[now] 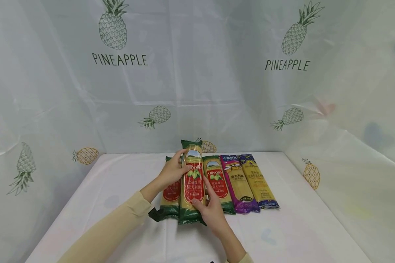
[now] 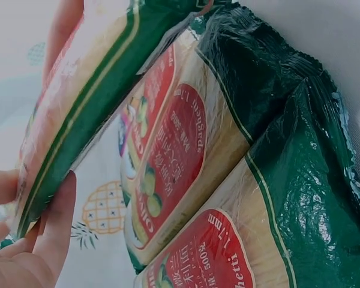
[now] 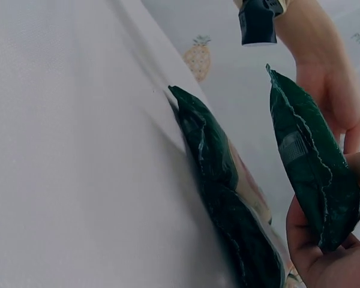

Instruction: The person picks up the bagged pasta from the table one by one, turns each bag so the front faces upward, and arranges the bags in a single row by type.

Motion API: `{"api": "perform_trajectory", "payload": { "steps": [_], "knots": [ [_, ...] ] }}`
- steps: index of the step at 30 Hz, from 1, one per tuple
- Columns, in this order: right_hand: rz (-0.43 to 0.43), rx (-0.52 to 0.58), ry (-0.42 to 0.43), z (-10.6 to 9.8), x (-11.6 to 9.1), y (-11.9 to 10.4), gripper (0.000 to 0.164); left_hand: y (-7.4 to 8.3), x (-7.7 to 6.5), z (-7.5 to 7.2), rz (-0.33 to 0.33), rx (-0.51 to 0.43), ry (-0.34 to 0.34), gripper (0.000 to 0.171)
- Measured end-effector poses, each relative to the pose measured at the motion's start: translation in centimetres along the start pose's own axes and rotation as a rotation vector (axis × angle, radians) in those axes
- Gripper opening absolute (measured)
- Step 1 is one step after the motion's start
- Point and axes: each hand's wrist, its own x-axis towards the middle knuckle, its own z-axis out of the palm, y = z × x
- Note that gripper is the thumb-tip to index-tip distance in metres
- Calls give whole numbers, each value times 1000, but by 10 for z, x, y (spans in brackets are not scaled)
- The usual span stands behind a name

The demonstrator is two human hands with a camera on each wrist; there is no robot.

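Note:
Both hands hold a spaghetti pack (image 1: 194, 182) with a red label and green ends, raised above the similar packs. My left hand (image 1: 172, 171) grips its upper left side; the left wrist view shows the fingers (image 2: 57, 219) around the edge. Lower down, my right hand (image 1: 212, 212) grips the right side, its thumb on the front. In the right wrist view the pack's green end (image 3: 312, 162) is apart from those below. A matching pack (image 1: 171, 193) lies to the left, another (image 1: 217, 179) to the right. The held pack hides part of the row.
Right of the matching packs lie a purple pasta pack (image 1: 239, 182) and a yellow pasta pack (image 1: 258, 180) with blue ends. They rest on a white-covered table (image 1: 296, 226). A pineapple-print curtain (image 1: 210, 87) hangs behind the table and along its sides.

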Motion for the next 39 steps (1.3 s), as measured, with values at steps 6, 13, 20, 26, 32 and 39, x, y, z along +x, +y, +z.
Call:
{"api": "perform_trajectory", "payload": {
  "steps": [6, 13, 20, 26, 32, 39],
  "knots": [
    [1, 0, -8, 3, -1, 0, 86, -1, 0, -1, 2, 17, 31, 72],
    [29, -87, -36, 0, -2, -3, 85, -5, -1, -2, -3, -16, 31, 65],
    [64, -127, -92, -8, -5, -7, 83, -4, -2, -6, -26, -75, 41, 54],
    [49, -159, -134, -12, -5, -10, 84, -4, -3, -12, -28, -166, 10, 55],
    [60, -202, -168, -12, -6, -16, 79, -14, -3, -21, -70, -201, 5, 57],
    [76, -110, -208, 1, -6, -23, 80, -27, -1, -38, -110, -154, -38, 62]
  ]
}}
